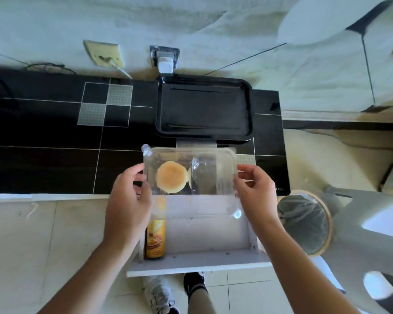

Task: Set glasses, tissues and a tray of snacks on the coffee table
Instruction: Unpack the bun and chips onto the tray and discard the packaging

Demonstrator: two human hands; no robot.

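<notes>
Snack box [190,172], clear plastic, is pinched between left hand [128,200] and right hand [255,193]; next, I judge, it goes onto black tray [247,105] beyond them.

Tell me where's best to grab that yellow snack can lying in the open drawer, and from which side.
Probably round its lower body, coming down from above. The yellow snack can lies on its side along the drawer's left wall, so only its top and right flank are free. Its far end sits under the clear container held by the left hand and right hand, so the near end is easier.
</notes>
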